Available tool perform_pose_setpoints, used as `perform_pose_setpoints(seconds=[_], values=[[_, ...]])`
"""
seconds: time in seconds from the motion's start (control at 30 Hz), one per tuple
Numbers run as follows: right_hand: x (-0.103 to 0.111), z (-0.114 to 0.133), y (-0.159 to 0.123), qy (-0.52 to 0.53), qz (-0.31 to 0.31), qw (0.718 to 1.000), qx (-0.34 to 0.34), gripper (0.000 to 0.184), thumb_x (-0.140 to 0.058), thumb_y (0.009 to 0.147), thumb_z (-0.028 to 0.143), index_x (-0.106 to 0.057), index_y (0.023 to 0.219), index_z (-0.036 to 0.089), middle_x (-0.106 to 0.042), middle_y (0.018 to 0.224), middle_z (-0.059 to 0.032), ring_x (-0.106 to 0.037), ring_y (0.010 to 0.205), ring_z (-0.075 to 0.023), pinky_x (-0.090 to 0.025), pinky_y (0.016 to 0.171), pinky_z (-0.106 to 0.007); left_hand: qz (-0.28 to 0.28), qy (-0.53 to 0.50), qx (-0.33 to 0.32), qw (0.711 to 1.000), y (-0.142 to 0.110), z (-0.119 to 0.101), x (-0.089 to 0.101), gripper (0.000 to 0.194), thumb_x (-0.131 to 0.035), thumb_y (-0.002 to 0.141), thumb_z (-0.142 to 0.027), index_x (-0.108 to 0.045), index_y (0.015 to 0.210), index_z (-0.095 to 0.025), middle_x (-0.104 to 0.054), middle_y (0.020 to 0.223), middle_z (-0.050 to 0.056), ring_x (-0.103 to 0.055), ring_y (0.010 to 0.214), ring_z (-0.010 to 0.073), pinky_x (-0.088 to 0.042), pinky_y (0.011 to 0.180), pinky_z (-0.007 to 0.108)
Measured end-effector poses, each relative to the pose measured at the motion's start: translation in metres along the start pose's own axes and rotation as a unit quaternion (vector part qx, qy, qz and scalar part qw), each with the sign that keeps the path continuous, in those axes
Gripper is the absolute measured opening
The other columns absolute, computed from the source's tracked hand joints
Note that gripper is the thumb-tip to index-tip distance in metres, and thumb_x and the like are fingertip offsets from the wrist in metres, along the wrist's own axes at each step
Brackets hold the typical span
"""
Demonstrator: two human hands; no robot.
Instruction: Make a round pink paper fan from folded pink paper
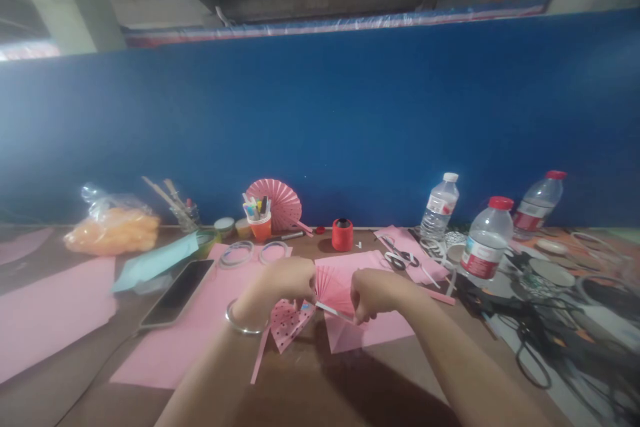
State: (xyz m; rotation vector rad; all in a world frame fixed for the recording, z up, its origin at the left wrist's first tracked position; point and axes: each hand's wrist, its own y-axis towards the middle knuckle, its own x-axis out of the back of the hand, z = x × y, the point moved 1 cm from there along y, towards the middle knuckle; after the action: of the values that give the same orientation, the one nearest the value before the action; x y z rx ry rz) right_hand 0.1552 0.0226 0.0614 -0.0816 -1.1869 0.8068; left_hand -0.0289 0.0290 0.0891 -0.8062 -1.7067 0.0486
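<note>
A pleated pink paper fan (331, 288) is stretched between my two hands above the table. My left hand (293, 280), with a silver bangle at the wrist, is closed on the fan's left side. Its right side is pinched in my right hand (371, 295), the fingers curled under. A thin whitish strip (327, 309) runs along the near edge between the hands. Below my left hand lies a piece of pink paper with dark dots (290, 325), and a narrow pink strip (259, 357) beside it. Pink sheets lie under both hands.
A finished round pink fan (280, 200) stands behind an orange cup of markers (261, 227). Tape rolls (237, 253), a phone (179, 293) and a bag of orange material (117, 227) are leftward. Red thread (343, 237), scissors (400, 257), bottles (486, 247) and cables (535, 347) sit rightward.
</note>
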Motion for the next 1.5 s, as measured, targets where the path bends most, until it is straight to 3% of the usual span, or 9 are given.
perform_pose_setpoints(seconds=[0.2,0.47,0.6,0.73,0.87,0.97,1.07,1.23,1.5], values=[[0.001,-0.006,-0.001,0.054,-0.067,0.996,-0.009,0.01,-0.065,0.053,0.023,-0.063,0.046,0.016,-0.058,0.044,-0.0021,-0.049,0.039,-0.0127,-0.035,0.041,-0.023,-0.046,0.013,0.012,0.999,0.002,-0.001,0.0,0.012,-0.053,0.06,-0.024,-0.062,0.057,-0.017,-0.062,0.049,0.003,-0.054,0.044,0.0151,-0.035,0.042,0.023],[0.018,-0.032,-0.013,0.156,-0.256,0.954,0.004,0.017,-0.061,0.06,0.028,-0.063,0.046,0.018,-0.059,0.044,-0.0027,-0.05,0.039,-0.0131,-0.029,0.04,-0.023,-0.216,-0.029,-0.025,0.976,-0.004,0.006,0.013,0.01,-0.052,0.068,-0.025,-0.06,0.069,-0.021,-0.063,0.061,-0.001,-0.054,0.05,0.0124,-0.028,0.045,0.022],[0.028,-0.052,-0.02,0.112,-0.293,0.948,-0.044,0.012,-0.06,0.061,0.025,-0.063,0.051,0.02,-0.058,0.046,-0.0007,-0.049,0.04,-0.0125,-0.029,0.044,-0.024,-0.237,-0.031,-0.039,0.97,-0.005,0.01,0.018,0.011,-0.047,0.071,-0.024,-0.057,0.071,-0.02,-0.062,0.063,-0.002,-0.053,0.054,0.0129,-0.029,0.048,0.023],[0.036,-0.059,-0.018,0.029,-0.376,0.922,-0.088,0.033,-0.052,0.072,0.037,-0.057,0.045,0.019,-0.053,0.042,-0.0013,-0.046,0.041,-0.0135,-0.028,0.046,-0.026,-0.249,-0.026,-0.079,0.965,-0.008,0.013,0.024,0.014,-0.045,0.075,-0.026,-0.058,0.076,-0.02,-0.061,0.069,0.0,-0.054,0.059,0.0135,-0.033,0.054,0.024],[0.031,-0.033,-0.009,0.089,-0.487,0.869,0.019,0.016,-0.05,0.073,0.02,-0.064,0.081,0.02,-0.065,0.075,-0.0025,-0.057,0.066,-0.0157,-0.037,0.059,-0.025,-0.256,-0.025,-0.102,0.961,-0.015,0.008,0.028,0.016,-0.044,0.077,-0.025,-0.059,0.081,-0.02,-0.062,0.068,-0.001,-0.054,0.061,0.0134,-0.036,0.061,0.025],[0.018,-0.004,0.0,0.168,-0.47,0.847,0.181,0.027,-0.049,0.076,0.019,-0.06,0.101,0.023,-0.063,0.102,-0.0046,-0.057,0.086,-0.0176,-0.042,0.07,-0.027,-0.262,-0.042,-0.117,0.957,-0.02,0.0,0.028,0.017,-0.043,0.078,-0.024,-0.058,0.082,-0.019,-0.061,0.068,-0.001,-0.053,0.061,0.013,-0.036,0.061,0.024],[0.005,0.016,0.007,0.201,-0.454,0.831,0.251,0.023,-0.053,0.078,0.025,-0.059,0.1,0.023,-0.064,0.096,-0.0042,-0.059,0.084,-0.0175,-0.044,0.071,-0.028,-0.273,-0.05,-0.131,0.952,-0.022,-0.006,0.027,0.016,-0.043,0.077,-0.023,-0.058,0.081,-0.02,-0.061,0.071,0.0,-0.052,0.061,0.0124,-0.035,0.058,0.023],[-0.004,0.021,0.013,0.147,-0.518,0.814,0.221,0.006,-0.056,0.076,0.021,-0.061,0.078,0.021,-0.063,0.075,-0.0019,-0.055,0.066,-0.0153,-0.041,0.061,-0.026,-0.286,-0.061,-0.127,0.948,-0.019,-0.011,0.023,0.014,-0.044,0.076,-0.023,-0.058,0.075,-0.019,-0.059,0.066,-0.001,-0.05,0.057,0.0118,-0.033,0.053,0.021],[-0.002,0.019,0.011,0.137,-0.539,0.816,0.16,0.011,-0.051,0.067,0.011,-0.057,0.069,0.02,-0.06,0.067,-0.0014,-0.053,0.062,-0.0146,-0.038,0.058,-0.023,-0.309,-0.085,-0.117,0.94,-0.007,-0.016,0.017,0.015,-0.042,0.075,-0.019,-0.057,0.076,-0.02,-0.061,0.07,0.0,-0.053,0.063,0.0138,-0.036,0.057,0.023]])
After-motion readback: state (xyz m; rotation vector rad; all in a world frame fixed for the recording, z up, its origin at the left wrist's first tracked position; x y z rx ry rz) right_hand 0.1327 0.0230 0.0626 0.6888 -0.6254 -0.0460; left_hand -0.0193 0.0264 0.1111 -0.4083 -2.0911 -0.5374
